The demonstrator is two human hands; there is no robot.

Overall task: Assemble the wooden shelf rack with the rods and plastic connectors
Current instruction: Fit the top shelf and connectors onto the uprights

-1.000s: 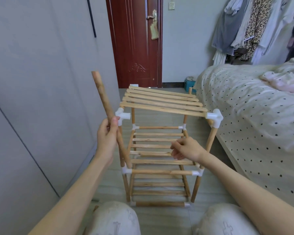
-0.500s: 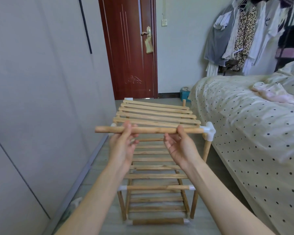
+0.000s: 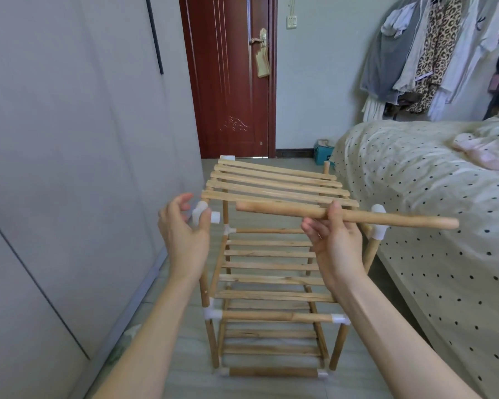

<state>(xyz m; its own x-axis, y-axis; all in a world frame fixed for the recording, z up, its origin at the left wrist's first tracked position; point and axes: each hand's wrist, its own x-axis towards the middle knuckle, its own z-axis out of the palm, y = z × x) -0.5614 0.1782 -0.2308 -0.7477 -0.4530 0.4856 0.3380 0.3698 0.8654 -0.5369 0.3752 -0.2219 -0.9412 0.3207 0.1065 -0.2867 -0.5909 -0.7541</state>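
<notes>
The wooden shelf rack (image 3: 274, 279) stands on the floor before me, with slatted tiers and white plastic connectors at its corners. My right hand (image 3: 333, 240) grips a loose wooden rod (image 3: 386, 218), held roughly level over the rack's top front, its right end sticking out past the right top connector (image 3: 379, 226). My left hand (image 3: 183, 231) is beside the left top connector (image 3: 203, 216), fingers loosely spread, with fingertips touching it. The top front between the two connectors carries no rod.
A grey wardrobe wall (image 3: 69, 168) runs along the left. A bed with a dotted cover (image 3: 429, 197) is close on the right. Behind the rack are a red-brown door (image 3: 228, 76) and hanging clothes (image 3: 432, 53). A small teal box (image 3: 323, 152) sits by the bed's foot.
The rod went from upright in my left hand to level across the top. Now only my right hand holds it, shifted right, and my left hand has let go and moved to the left connector.
</notes>
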